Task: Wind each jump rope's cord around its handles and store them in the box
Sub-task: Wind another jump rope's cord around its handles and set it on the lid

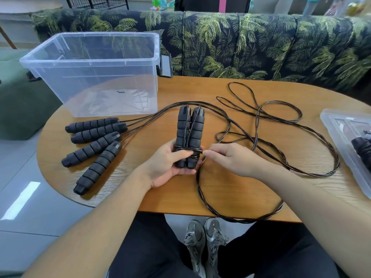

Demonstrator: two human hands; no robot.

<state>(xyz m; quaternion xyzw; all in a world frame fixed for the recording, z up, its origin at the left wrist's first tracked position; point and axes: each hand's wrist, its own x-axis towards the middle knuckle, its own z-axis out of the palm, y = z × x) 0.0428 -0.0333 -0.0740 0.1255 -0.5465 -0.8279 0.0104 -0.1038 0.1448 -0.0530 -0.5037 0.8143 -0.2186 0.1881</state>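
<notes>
At the middle of the tabletop [230,189] we held a pair of black foam handles [189,135] side by side, upright, their cord ends pointing to 12 o'clock. Our left hand [170,163] gripped the lower part of the pair, thumb laid across the front, fingers [186,172] curled round behind. A few turns of black cord [193,155] already circled the handles just by that thumb. Our right hand [226,159], at 3 o'clock from the handles, pinched the cord between thumb and fingertips right beside the wound turns. From there the loose cord dropped in a wide loop [236,218] toward 6 o'clock, past the tabletop's near edge.

At 9 o'clock from the held pair lay four more handles [94,145], fanned out flat, their cords running off toward 2 o'clock and mingling in loose coils [261,117] across the right half of the tabletop. The clear plastic box [96,75] stood at 11 o'clock, open at the top. At 3 o'clock, at the tabletop's far right edge, lay a clear lid [341,133] with something black on it, partly cut off from view. A leaf-patterned sofa [241,41] ran along 12 o'clock.
</notes>
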